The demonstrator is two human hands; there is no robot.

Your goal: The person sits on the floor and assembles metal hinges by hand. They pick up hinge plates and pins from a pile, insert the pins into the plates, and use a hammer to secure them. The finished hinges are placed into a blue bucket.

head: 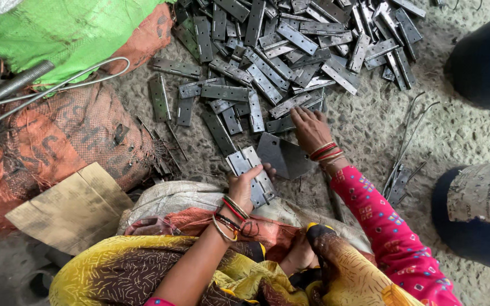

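1. Right now the stack of hinges point(252, 174) in her left hand point(244, 190) lies with its long axis running from upper left to lower right, just above her lap
2. Counted: one stack held, one flat dark plate point(283, 156) beside it, and a pile of hinges point(290, 51) too many to count on the floor
3. Left hand is closed, fingers curled around the stack's lower end
4. Right hand point(311, 129) is mostly open, fingertips down on hinges at the pile's near edge; whether it grips one, I cannot tell
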